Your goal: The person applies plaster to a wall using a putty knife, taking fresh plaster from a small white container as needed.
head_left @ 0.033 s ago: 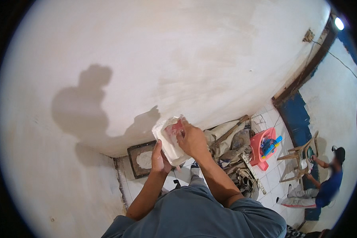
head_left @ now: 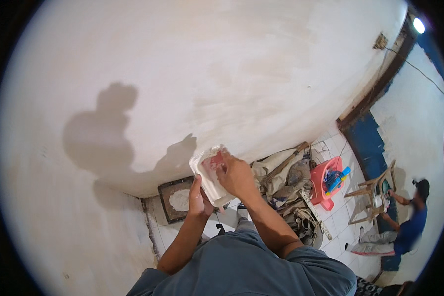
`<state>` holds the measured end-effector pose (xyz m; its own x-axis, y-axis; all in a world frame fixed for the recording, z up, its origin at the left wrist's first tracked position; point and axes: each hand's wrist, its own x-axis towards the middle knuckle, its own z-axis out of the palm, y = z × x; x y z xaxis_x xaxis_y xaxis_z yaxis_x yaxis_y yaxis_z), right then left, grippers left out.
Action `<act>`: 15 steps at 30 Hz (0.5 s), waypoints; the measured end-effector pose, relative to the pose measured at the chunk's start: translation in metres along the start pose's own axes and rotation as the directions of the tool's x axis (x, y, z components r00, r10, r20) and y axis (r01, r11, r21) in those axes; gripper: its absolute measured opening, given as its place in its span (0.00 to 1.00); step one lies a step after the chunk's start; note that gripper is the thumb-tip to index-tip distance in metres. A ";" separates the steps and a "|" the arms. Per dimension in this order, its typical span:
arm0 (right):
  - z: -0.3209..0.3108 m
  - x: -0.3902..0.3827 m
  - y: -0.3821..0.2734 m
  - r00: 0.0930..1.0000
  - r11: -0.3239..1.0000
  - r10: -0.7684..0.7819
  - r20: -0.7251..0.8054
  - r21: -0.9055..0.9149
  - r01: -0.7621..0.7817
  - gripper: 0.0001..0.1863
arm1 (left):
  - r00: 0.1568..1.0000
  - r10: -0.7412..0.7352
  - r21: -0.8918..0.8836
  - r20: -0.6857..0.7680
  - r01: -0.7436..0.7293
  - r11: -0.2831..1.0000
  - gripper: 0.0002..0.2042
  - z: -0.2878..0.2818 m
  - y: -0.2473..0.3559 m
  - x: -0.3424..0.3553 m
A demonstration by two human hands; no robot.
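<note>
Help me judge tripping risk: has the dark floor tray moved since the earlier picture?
No: the dark floor tray shows no shift against the wall corner.

My left forearm (head_left: pixel 183 242) angles up to my cupped left hand (head_left: pixel 200 199), thumb (head_left: pixel 198 182) raised; my right forearm (head_left: pixel 271 222) slants inward; my right hand (head_left: pixel 238 176) is curled in a grip beyond the left.

A plain blue-grey shirt (head_left: pixel 232 269) is worn — short-sleeved, forearms (head_left: pixel 182 245) bare — with grey trousers (head_left: pixel 245 225).
</note>
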<state>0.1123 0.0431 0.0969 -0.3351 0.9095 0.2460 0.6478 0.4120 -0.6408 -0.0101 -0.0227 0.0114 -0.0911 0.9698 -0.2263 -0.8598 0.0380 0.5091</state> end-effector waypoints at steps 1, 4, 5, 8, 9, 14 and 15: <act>0.000 -0.003 -0.001 1.000 1.000 0.014 -0.019 -0.003 -0.014 0.26 | 1.000 -0.016 0.009 0.015 0.016 1.000 0.23 0.001 -0.003 0.001; -0.007 -0.011 -0.013 1.000 1.000 0.018 0.003 -0.018 -0.017 0.27 | 0.998 -0.059 0.007 0.012 0.059 0.998 0.22 0.001 -0.011 0.005; -0.016 -0.015 -0.024 1.000 0.999 0.021 0.011 -0.027 -0.021 0.27 | 0.998 -0.061 -0.015 0.016 0.061 0.998 0.22 -0.002 -0.014 0.007; -0.018 -0.022 -0.024 0.999 1.000 -0.003 -0.046 0.010 0.003 0.27 | 0.995 -0.065 -0.073 0.074 0.070 0.995 0.22 -0.006 -0.022 0.014; -0.021 -0.021 -0.022 1.000 0.999 0.006 -0.011 -0.036 -0.007 0.27 | 0.995 -0.078 -0.054 0.063 0.082 0.995 0.21 -0.006 -0.023 0.014; -0.029 -0.020 0.004 0.988 0.993 0.102 -0.119 -0.052 -0.109 0.27 | 0.989 -0.109 -0.028 0.097 0.112 0.993 0.21 0.012 -0.020 0.005; -0.030 -0.018 0.009 0.984 0.986 0.138 -0.110 -0.080 -0.147 0.28 | 0.986 -0.151 -0.016 0.072 0.152 0.988 0.24 0.018 -0.018 0.005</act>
<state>0.1441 0.0324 0.1086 -0.1654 0.9581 0.2339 0.7426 0.2771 -0.6098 0.0139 -0.0140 0.0156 0.0759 0.9678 -0.2398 -0.8718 0.1811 0.4551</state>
